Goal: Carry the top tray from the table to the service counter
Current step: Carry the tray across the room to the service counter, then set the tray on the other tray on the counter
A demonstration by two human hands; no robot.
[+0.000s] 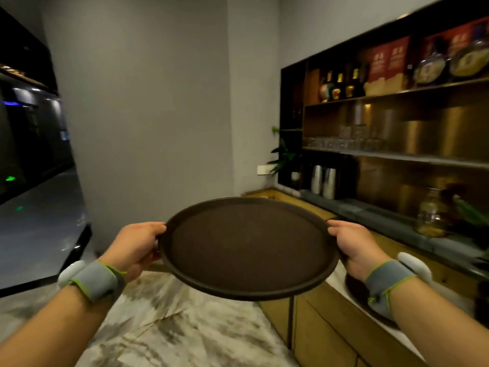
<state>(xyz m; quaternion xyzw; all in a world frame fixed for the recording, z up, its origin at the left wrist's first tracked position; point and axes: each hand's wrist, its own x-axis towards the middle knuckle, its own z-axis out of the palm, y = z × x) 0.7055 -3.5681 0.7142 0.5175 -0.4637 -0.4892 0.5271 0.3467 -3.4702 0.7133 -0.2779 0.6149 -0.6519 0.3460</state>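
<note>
Carrying the tray (248, 247) well from here is, as I judge it, a matter of keeping it level and steering it toward the desk (397, 223) at 2 o'clock, the long grey stone top under the shelves (397, 154). The left hand (135, 247) clamps the rim at 9 o'clock and the right hand (354, 247) clamps it at 3 o'clock; on each, the fingers (156, 229) curl under while a thumb presses on top. The tray is in the air, clear of everything, above the near corner of the wooden cabinet (330, 329) and the marbled floor (158, 327).

An even pull from both sides should stop it tipping. On the desk a glass jar (431, 215) stands at 3 o'clock and two metal flasks (322, 181) at 1 o'clock, so I would aim for the bare stretch between them and lower it flat.

The tray is round, dark brown, shallow, with a raised smooth lip and a matt, grainy inner face that looks non-slip; it carries nothing. Each wrist wears a grey band edged in green. The view is blurred, so finer surface detail cannot be made out.
</note>
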